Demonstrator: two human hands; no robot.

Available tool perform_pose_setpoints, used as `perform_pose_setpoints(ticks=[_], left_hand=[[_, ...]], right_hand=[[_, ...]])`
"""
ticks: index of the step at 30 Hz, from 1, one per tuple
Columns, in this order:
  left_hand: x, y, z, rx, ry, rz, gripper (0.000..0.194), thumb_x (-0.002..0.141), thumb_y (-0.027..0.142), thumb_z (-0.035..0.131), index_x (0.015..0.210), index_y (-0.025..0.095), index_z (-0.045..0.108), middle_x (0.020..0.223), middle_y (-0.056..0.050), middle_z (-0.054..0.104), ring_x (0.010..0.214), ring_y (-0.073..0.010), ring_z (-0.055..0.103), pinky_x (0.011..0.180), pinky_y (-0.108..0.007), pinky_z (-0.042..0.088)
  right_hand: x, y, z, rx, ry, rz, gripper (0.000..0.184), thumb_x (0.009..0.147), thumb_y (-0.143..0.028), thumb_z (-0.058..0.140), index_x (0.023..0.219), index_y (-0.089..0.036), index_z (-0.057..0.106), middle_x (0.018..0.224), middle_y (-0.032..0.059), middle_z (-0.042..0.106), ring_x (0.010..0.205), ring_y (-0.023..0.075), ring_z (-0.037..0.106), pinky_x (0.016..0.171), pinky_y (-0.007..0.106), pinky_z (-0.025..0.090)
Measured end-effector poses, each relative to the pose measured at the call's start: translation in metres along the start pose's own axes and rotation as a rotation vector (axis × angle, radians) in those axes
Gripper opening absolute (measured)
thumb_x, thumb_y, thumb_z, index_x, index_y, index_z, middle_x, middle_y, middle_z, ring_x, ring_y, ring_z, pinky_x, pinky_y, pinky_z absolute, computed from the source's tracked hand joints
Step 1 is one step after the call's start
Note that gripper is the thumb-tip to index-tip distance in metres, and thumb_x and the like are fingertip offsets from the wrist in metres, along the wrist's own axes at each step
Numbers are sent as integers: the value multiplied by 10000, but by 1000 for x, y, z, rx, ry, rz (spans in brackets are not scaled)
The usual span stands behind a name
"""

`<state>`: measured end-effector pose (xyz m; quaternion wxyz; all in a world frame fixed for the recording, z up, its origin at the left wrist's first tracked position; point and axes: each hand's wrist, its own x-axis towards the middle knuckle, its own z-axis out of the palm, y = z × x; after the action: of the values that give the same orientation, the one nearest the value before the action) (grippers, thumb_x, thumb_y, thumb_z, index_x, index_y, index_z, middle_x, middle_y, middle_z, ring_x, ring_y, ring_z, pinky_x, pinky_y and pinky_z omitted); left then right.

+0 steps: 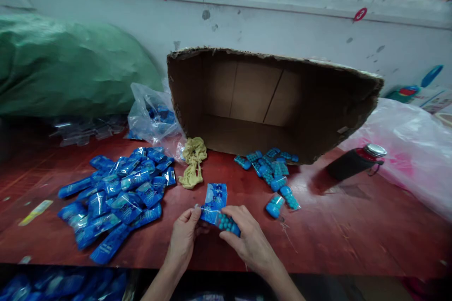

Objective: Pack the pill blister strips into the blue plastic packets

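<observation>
My left hand (pixel 185 235) pinches the left edge of a small blue printed packet (pixel 210 215) near the table's front. My right hand (pixel 249 237) has its thumb and fingers around a small clear bottle of blue beads (pixel 228 222), whose end meets the packet's right side; whether it is inside the packet I cannot tell. Another flat blue packet (pixel 216 194) lies just behind. To the left spreads a heap of filled blue packets (pixel 123 193). Several more bead bottles (pixel 271 169) lie loose to the right, in front of the carton.
A large cardboard carton (pixel 271 136) lies on its side, opening towards me, on the red table (pixel 335 235). A dark flask (pixel 353 163) leans at right beside pink-white plastic (pixel 416 150). Crumpled yellow gloves (pixel 192 164), a clear bag (pixel 151 122) and a green sack (pixel 70 66) are left.
</observation>
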<state>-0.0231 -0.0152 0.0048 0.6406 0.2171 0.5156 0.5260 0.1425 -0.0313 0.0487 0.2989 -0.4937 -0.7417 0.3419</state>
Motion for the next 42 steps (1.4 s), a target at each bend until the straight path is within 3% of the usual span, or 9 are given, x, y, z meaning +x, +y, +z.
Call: perform_pose_setpoints(ticks=[6, 14, 20, 22, 25, 28, 31, 35, 42], left_hand=[[2, -4, -2, 50, -40, -11, 246, 634, 363, 657, 701, 135, 593, 582, 1, 636, 532, -123, 579, 514, -238, 483], [-5, -3, 14, -172, -69, -200, 194, 639, 281, 676, 748, 148, 587, 630, 0, 656, 549, -114, 593, 537, -230, 482], [-3, 5, 8, -147, -100, -274, 140, 703, 243, 619, 794, 137, 610, 702, -33, 687, 647, -148, 631, 617, -273, 505], [-4, 7, 6, -159, -142, -288, 142, 725, 228, 596, 836, 141, 611, 753, -44, 694, 692, -156, 638, 652, -288, 507], [-7, 10, 6, -167, -222, -306, 154, 747, 216, 568, 873, 139, 611, 807, -63, 695, 747, -177, 643, 665, -297, 505], [-8, 14, 6, -171, -318, -322, 186, 767, 224, 539, 917, 136, 606, 865, -87, 689, 797, -206, 640, 663, -315, 505], [-9, 17, 4, -173, -398, -345, 229, 782, 221, 517, 983, 141, 592, 919, -94, 679, 831, -217, 634, 677, -330, 504], [-9, 17, 4, -176, -392, -386, 236, 790, 230, 509, 987, 138, 600, 921, -89, 681, 851, -209, 629, 727, -335, 493], [-8, 14, 5, -244, -412, -437, 221, 765, 130, 530, 966, 134, 621, 896, -64, 692, 835, -164, 630, 806, -303, 460]], right_hand=[[1, 6, 5, 102, -6, 19, 409, 704, -111, 600, 1079, -246, 511, 1036, 14, 555, 959, 186, 478, 854, 307, 385], [5, 15, 37, 159, 132, 38, 364, 694, -77, 582, 1024, -212, 509, 989, 48, 544, 930, 206, 495, 829, 333, 402], [5, 12, 26, 608, -24, 63, 356, 765, -111, 514, 1092, -251, 538, 1110, 26, 534, 1046, 183, 476, 920, 317, 353], [5, 18, 24, 806, -81, 119, 370, 748, -126, 535, 1096, -252, 543, 1103, 22, 539, 1034, 186, 483, 887, 321, 375], [6, 30, 30, 983, -57, 222, 502, 649, -142, 637, 1121, -263, 517, 1045, 11, 537, 908, 167, 516, 779, 298, 419], [8, 36, 33, 917, -23, 254, 674, 563, -135, 708, 1178, -280, 472, 1043, 5, 524, 805, 139, 503, 731, 279, 415], [9, 33, 27, 847, -64, 230, 762, 544, -132, 728, 1224, -300, 429, 1092, 3, 520, 836, 149, 493, 767, 290, 401], [12, 28, 20, 878, -160, 217, 744, 555, -127, 721, 1221, -296, 436, 1072, 0, 523, 879, 162, 499, 801, 302, 394], [13, 35, 22, 993, -209, 237, 763, 518, -141, 743, 1204, -302, 452, 1034, -1, 499, 827, 140, 505, 729, 268, 404]])
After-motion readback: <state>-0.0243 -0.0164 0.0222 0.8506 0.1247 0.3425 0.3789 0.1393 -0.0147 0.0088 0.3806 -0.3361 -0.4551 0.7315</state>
